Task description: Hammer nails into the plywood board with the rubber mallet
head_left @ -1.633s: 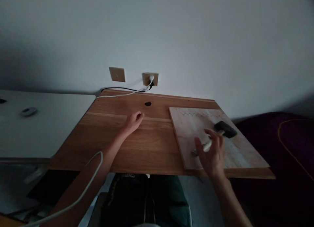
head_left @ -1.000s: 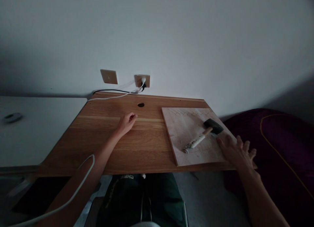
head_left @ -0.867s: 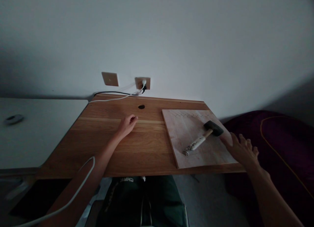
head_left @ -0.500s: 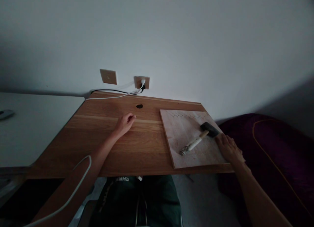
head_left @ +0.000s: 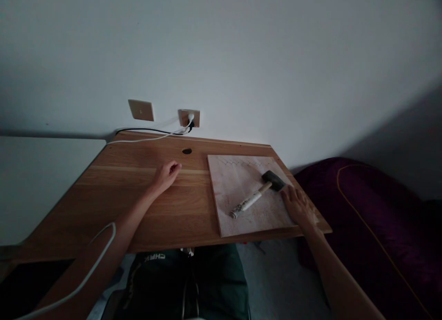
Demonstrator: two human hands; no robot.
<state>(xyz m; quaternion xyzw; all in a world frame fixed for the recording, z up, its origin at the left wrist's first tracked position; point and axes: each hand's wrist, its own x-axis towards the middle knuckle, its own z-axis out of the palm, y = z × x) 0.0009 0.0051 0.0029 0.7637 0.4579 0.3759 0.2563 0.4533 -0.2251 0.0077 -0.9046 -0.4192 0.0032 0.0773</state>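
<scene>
A pale square board (head_left: pixel 241 186) lies on the right part of a wooden desk (head_left: pixel 145 205). On the board rests a mallet (head_left: pixel 258 193) with a black head and a light handle. My right hand (head_left: pixel 297 207) lies flat on the board's right edge, fingers stretched out, just right of the mallet's head and holding nothing. My left hand (head_left: pixel 165 175) rests on the desk's middle with the fingers loosely curled and nothing visible in them.
A wall socket (head_left: pixel 189 118) with white and black cables plugged in sits behind the desk, beside a switch plate (head_left: pixel 141 110). A white surface (head_left: pixel 37 172) adjoins the desk on the left. A dark purple cushion (head_left: pixel 373 228) stands to the right. A white cable (head_left: pixel 86 269) crosses my left arm.
My right hand let go of the mallet's handle, swung out to the right past the board, then came back to rest flat on its right edge. My left hand stayed put.
</scene>
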